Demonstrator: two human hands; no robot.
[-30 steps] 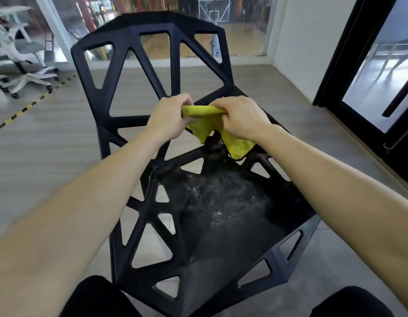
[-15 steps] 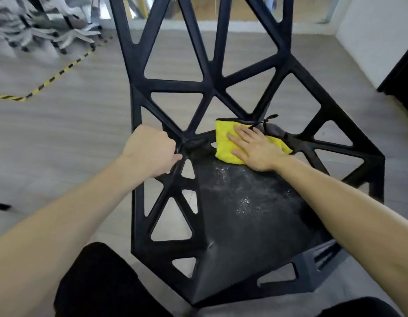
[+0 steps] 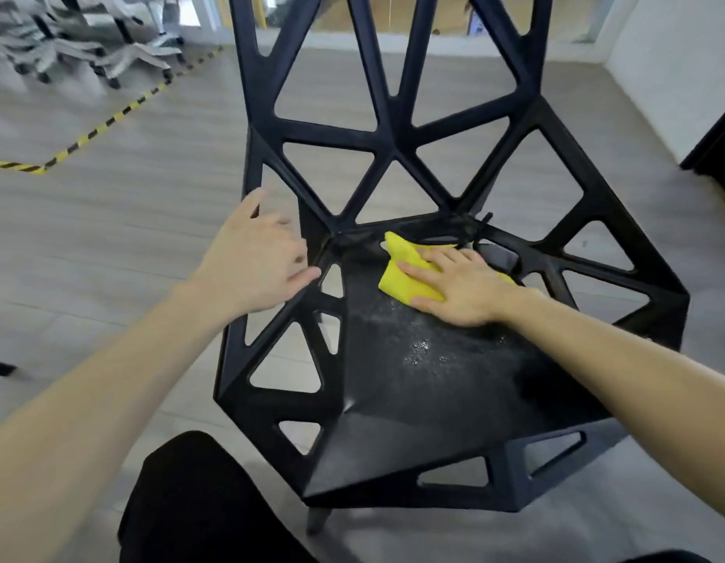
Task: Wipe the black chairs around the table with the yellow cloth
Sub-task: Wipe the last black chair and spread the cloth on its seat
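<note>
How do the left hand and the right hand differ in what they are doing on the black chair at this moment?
The right hand lies flat, fingers straight, pressing the yellow cloth onto the seat at the back of the black chair; the left hand has no cloth. The left hand is at the chair's left edge, open with fingers spread, while the right hand is over the seat. Both are bare.

Single head view, looking forward-down, close over black chair (image 3: pixel 413 400) seat.

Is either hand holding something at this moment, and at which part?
Nothing is gripped. The right hand presses flat on the yellow cloth at the seat's rear. The left hand is open beside the black chair frame.
</note>
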